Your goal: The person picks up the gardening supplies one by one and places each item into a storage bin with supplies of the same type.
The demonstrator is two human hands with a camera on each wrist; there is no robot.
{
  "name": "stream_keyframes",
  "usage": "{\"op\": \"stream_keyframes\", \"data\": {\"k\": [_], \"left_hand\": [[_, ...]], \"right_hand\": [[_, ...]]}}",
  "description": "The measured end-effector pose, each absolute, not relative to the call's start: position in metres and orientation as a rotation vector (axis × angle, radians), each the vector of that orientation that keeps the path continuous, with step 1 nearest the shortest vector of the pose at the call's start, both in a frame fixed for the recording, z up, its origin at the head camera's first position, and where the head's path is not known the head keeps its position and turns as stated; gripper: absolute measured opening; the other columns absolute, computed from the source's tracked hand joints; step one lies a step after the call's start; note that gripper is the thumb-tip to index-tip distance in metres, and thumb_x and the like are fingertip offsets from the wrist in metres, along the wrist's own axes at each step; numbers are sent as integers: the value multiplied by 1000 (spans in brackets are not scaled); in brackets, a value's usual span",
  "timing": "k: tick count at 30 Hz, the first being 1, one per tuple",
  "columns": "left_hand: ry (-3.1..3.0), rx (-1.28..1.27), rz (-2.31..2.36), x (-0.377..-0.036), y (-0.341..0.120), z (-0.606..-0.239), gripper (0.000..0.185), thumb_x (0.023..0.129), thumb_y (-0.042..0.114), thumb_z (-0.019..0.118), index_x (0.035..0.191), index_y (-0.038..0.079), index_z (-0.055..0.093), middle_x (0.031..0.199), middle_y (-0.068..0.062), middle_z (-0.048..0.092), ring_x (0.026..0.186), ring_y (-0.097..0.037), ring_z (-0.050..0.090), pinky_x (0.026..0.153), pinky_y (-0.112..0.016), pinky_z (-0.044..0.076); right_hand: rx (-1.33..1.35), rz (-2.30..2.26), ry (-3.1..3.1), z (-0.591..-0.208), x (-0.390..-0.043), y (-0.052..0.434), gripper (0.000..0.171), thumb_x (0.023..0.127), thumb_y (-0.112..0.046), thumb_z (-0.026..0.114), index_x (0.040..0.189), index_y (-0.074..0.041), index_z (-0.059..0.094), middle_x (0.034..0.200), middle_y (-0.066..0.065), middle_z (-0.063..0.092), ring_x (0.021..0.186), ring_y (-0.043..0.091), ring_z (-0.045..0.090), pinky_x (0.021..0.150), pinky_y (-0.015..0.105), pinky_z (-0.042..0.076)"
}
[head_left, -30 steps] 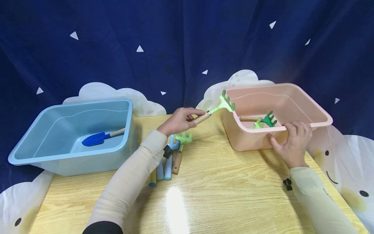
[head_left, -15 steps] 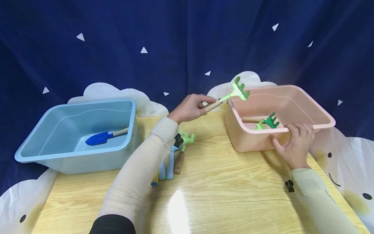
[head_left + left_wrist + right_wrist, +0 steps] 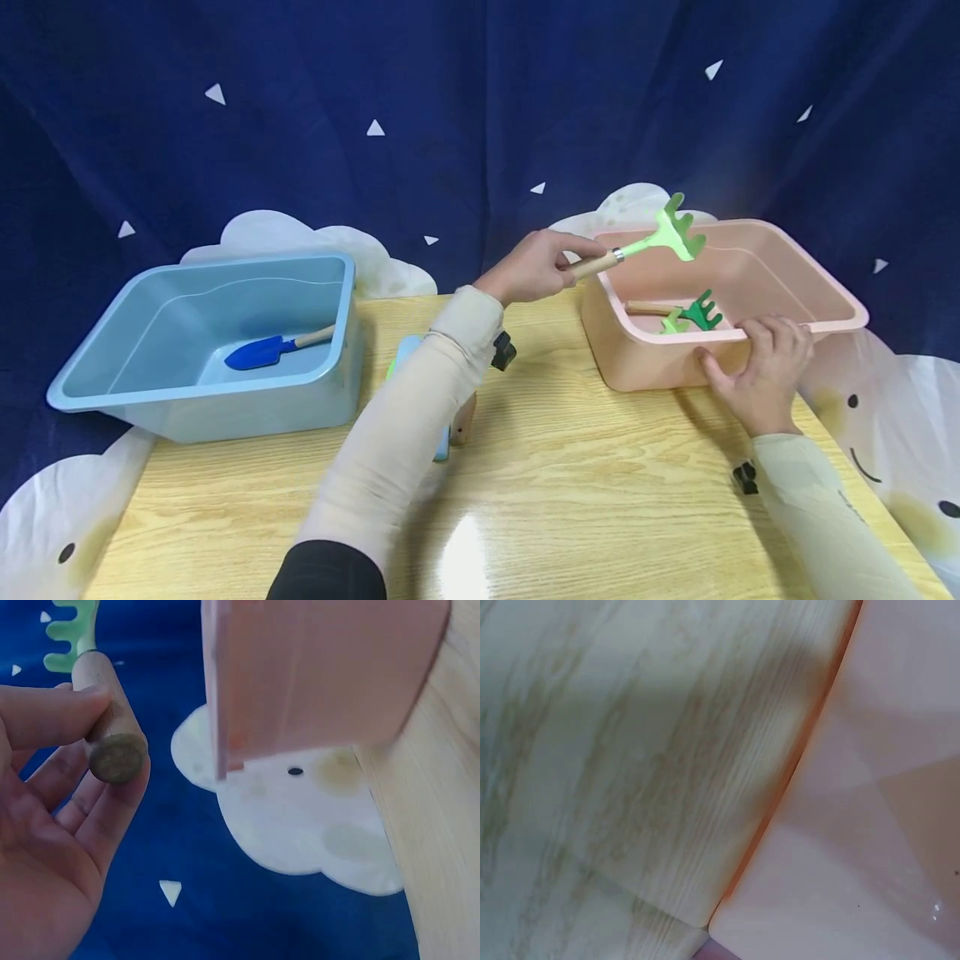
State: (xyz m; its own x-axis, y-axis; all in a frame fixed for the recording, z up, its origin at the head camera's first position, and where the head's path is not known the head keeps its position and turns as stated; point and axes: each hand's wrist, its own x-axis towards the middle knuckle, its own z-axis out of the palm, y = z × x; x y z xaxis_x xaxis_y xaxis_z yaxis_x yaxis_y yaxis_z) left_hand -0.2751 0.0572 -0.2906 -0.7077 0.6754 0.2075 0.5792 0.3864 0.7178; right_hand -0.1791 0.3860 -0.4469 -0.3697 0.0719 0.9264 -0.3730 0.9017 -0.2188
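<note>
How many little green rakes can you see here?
3 for certain: one light green rake held in the left hand over the pink tub, and two inside it. More may hide behind the left sleeve.

left hand (image 3: 534, 268) holds light-green rake (image 3: 660, 237) | over pink tub (image 3: 825, 283)

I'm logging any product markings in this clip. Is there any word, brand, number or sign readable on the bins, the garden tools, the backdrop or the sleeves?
None can be read.
Pink bin: no lettering shows.
Blue bin: no lettering shows.
Light green rake in the left hand: no marking visible.
Backdrop: only white triangles and cloud shapes with dot-and-curve faces, no text.
Right sleeve: a faint mark, too small to read.
</note>
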Motion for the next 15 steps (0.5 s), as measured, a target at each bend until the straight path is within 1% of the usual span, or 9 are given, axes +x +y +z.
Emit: {"op": "stream_keyframes", "data": {"k": [2,6,8,11,15], "left_hand": [[2499,1151,1241,-273,64,-290,51,85,-6,62,129,19,68,121,-2,71,68,-10,60,60,-19,45],[2509,1155,1223,-268,81,-289,52,84,-8,63,129,19,68,125,0,70,77,-13,64,66,-17,47],[2518,1152,1205,-266,89,-290,53,83,-7,65,130,19,68,128,2,69,81,-13,67,70,-15,48],[2524,1158,1182,-262,102,-292,55,84,-5,65,131,21,66,129,4,69,80,-11,68,70,-14,48],[2515,1197,1174,-259,114,-297,58,81,-8,61,132,21,66,129,4,69,84,-6,63,69,-12,47]], "right_hand": [[222,476,-1904,-448,-180,386,72,76,-63,63,102,4,58,105,27,55,109,46,44,111,51,24],[226,481,-1907,-448,-180,386,73,76,-63,62,103,5,59,107,28,55,110,45,44,112,50,23],[229,488,-1905,-448,-180,387,73,76,-63,62,103,6,59,107,28,55,110,45,44,113,50,22],[228,494,-1906,-447,-179,387,73,77,-62,62,103,6,58,107,29,54,110,46,43,113,52,21],[225,496,-1917,-447,-176,384,75,78,-64,61,102,6,58,108,29,54,111,46,42,114,54,20]]}}
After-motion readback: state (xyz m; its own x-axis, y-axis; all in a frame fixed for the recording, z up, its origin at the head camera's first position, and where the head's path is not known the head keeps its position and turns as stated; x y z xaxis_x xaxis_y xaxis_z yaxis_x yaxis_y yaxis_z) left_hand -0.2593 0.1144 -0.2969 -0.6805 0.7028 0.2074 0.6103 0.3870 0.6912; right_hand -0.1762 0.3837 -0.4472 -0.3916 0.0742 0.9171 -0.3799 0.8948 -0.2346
